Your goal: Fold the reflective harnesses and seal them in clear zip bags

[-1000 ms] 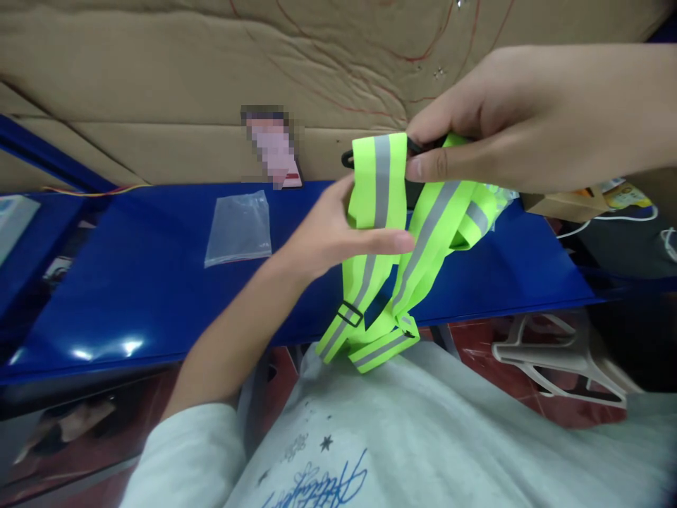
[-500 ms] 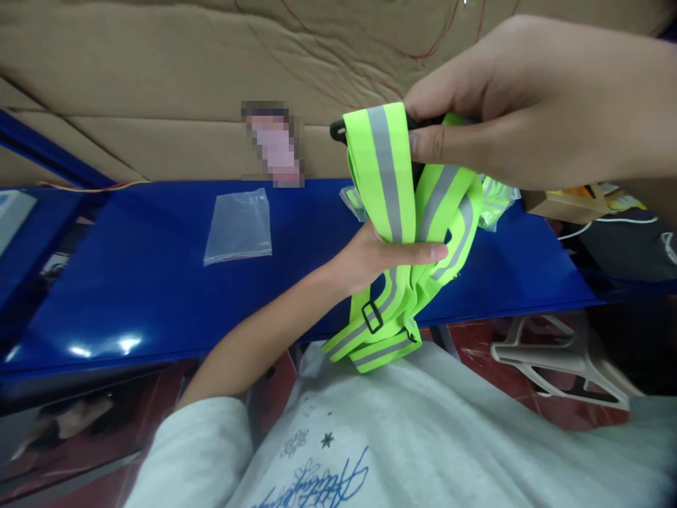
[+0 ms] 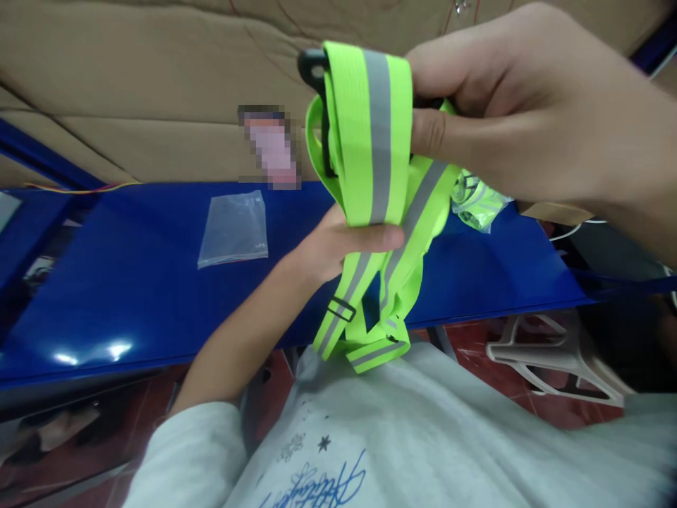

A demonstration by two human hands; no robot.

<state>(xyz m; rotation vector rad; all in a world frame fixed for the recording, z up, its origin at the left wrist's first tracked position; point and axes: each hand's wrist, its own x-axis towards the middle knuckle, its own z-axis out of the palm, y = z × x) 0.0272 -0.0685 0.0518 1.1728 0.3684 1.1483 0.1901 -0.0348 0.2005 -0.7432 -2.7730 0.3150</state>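
Observation:
A neon yellow-green reflective harness (image 3: 394, 134) of grey-striped straps hangs bunched between my hands. My right hand (image 3: 491, 113) pinches its upper part from the right, thumb below and fingers above. Lower down, my left hand (image 3: 349, 240) is wrapped around the folded straps, thumb across their front; its other fingers are hidden behind. A black plastic hook-like piece (image 3: 313, 67) sticks out at the top left of the folded strap. On a lower strap sits a black slider buckle (image 3: 341, 309). The loose ends droop near my shirt.
On the blue table (image 3: 132, 282) lies a clear plastic bag (image 3: 233, 227) at the left. Behind my right wrist is a packed neon bundle (image 3: 480, 203) in clear plastic. Cardboard (image 3: 132, 77) lines the back, beside a blurred-out pinkish patch (image 3: 272, 148). A white plastic chair (image 3: 555, 360) stands below right.
My right hand and the harness top have moved up and left. My left hand has shifted left along with the straps. More of the black piece now shows, and the lower straps hang straighter.

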